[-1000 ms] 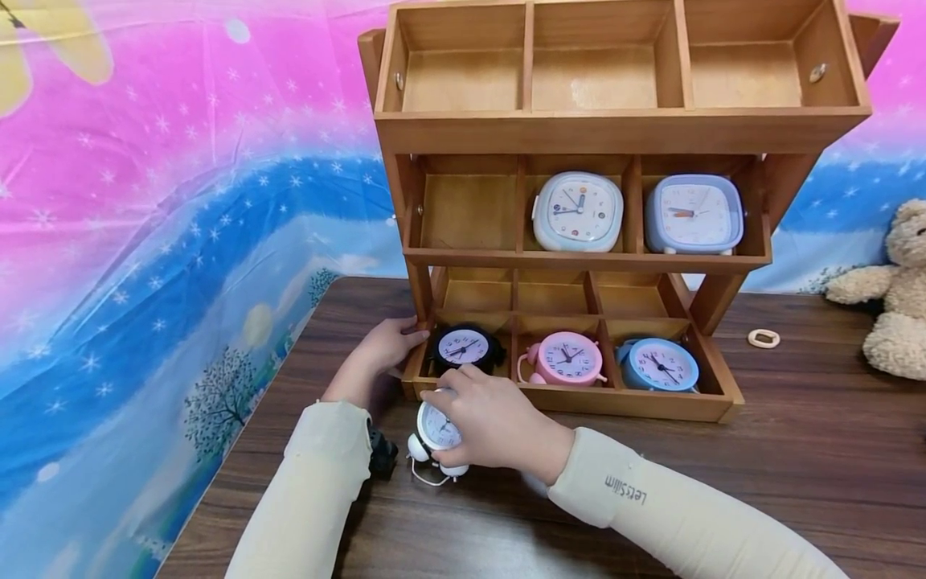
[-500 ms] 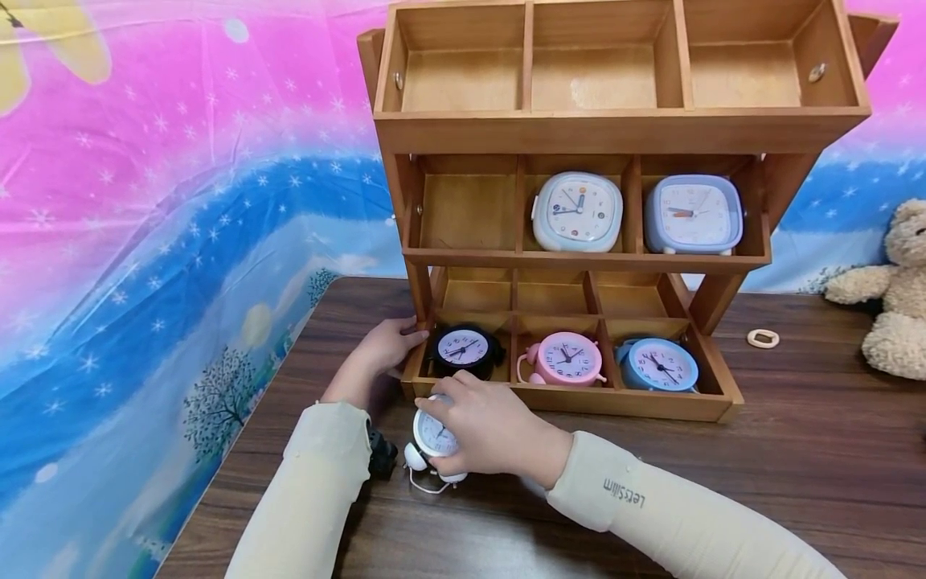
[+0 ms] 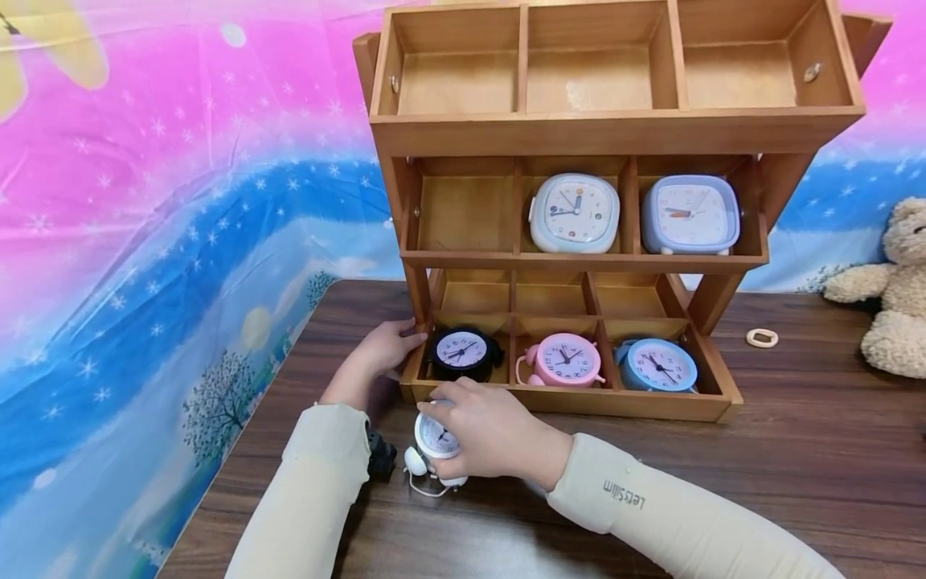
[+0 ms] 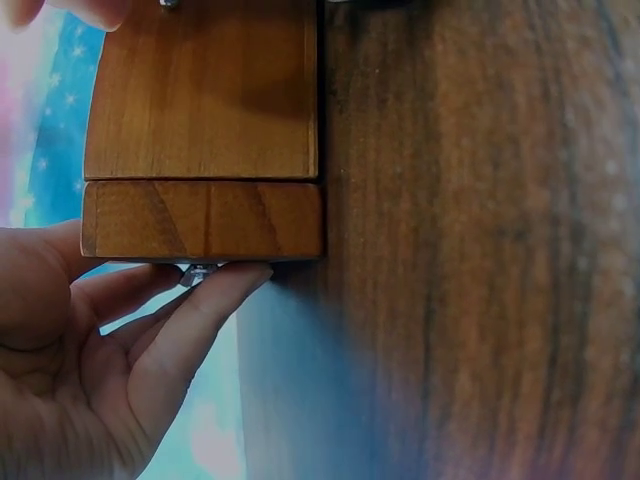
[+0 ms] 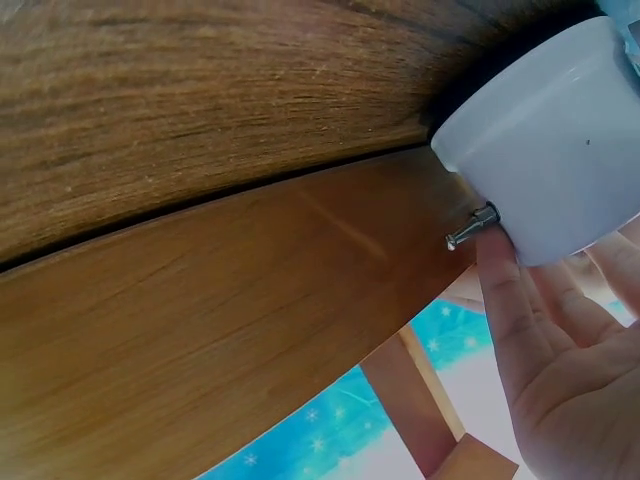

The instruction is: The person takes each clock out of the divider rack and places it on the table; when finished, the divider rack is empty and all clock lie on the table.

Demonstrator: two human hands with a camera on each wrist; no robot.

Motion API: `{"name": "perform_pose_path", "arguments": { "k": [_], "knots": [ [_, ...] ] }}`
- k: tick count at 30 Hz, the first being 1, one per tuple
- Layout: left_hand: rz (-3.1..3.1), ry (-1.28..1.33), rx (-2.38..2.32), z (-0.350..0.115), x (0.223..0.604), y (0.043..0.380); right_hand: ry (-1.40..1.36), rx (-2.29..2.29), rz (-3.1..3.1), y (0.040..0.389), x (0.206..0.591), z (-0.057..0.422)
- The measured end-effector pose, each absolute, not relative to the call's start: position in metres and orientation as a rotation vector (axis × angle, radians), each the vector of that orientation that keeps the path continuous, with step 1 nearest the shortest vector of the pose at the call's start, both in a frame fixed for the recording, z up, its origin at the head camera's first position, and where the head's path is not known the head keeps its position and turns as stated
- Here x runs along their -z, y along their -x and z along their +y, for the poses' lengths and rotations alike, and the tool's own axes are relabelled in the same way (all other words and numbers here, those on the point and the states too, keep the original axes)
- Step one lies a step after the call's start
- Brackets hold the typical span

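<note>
My right hand [image 3: 495, 430] grips a white twin-bell alarm clock [image 3: 432, 441], fingers over its top edge and thumb on its near side, its bells and wire handle pointing toward me. The clock is close in front of the lower left corner of a wooden shelf rack [image 3: 615, 135]. In the right wrist view the clock's white back [image 5: 560, 150] shows, with a small metal foot beside the thumb. Thumb and fingers of my left hand [image 3: 382, 351] touch the rack's lower left end. The left wrist view has this hand [image 4: 110, 370] around a metal bolt [image 4: 198, 272] there.
The lowest tier holds a black alarm clock [image 3: 463, 354], a pink alarm clock [image 3: 567, 360] and a blue alarm clock [image 3: 658, 366]. Two squarish clocks, one pale [image 3: 576, 213] and one lavender [image 3: 690, 214], occupy the middle tier. A teddy bear [image 3: 900, 301] and small oval ring [image 3: 762, 338] are at right.
My right hand and the white alarm clock have shifted slightly toward me, away from the rack's front edge. The left hand stays at the rack's end.
</note>
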State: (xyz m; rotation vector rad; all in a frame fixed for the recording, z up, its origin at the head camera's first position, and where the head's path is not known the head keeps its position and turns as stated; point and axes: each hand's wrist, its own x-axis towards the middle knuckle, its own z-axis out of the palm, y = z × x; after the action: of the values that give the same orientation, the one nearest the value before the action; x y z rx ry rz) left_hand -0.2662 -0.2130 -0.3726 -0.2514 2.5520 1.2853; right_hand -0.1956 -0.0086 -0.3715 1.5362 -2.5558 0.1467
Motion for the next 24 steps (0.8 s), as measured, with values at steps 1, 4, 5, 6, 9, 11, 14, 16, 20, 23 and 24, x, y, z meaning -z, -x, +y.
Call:
{"name": "perform_pose_path", "arguments": {
  "k": [1, 4, 5, 6, 9, 11, 14, 16, 20, 23, 24],
  "knots": [
    [2.552, 0.254, -1.279, -0.213, 0.373, 0.266, -1.536, -0.149, -2.568, 0.196, 0.372, -0.009],
    [2.555, 0.241, -1.254, -0.213, 0.373, 0.265, -1.542, -0.154, -2.59, 0.195, 0.372, -0.008],
    [2.554, 0.235, -1.248, -0.213, 0.373, 0.265, -1.542, -0.154, -2.595, 0.195, 0.372, -0.008],
    [2.554, 0.227, -1.242, -0.213, 0.372, 0.264, -1.543, -0.157, -2.599, 0.195, 0.372, -0.008],
    [2.547, 0.207, -1.242, -0.213, 0.371, 0.263, -1.544, -0.177, -2.614, 0.195, 0.37, -0.007],
    [2.544, 0.202, -1.248, -0.213, 0.37, 0.263, -1.54, -0.188, -2.621, 0.195, 0.368, -0.006],
    [2.545, 0.199, -1.247, -0.213, 0.37, 0.263, -1.535, -0.203, -2.599, 0.197, 0.365, -0.004],
    [2.551, 0.192, -1.236, -0.213, 0.37, 0.262, -1.538, -0.224, -2.559, 0.199, 0.362, -0.003],
    [2.56, 0.17, -1.221, -0.215, 0.369, 0.262, -1.532, -0.287, -2.462, 0.204, 0.35, 0.001],
    [2.558, 0.161, -1.233, -0.215, 0.368, 0.262, -1.493, -0.356, -2.384, 0.209, 0.339, 0.005],
    [2.553, 0.163, -1.242, -0.215, 0.368, 0.262, -1.475, -0.382, -2.357, 0.211, 0.335, 0.006]
  ]
}}
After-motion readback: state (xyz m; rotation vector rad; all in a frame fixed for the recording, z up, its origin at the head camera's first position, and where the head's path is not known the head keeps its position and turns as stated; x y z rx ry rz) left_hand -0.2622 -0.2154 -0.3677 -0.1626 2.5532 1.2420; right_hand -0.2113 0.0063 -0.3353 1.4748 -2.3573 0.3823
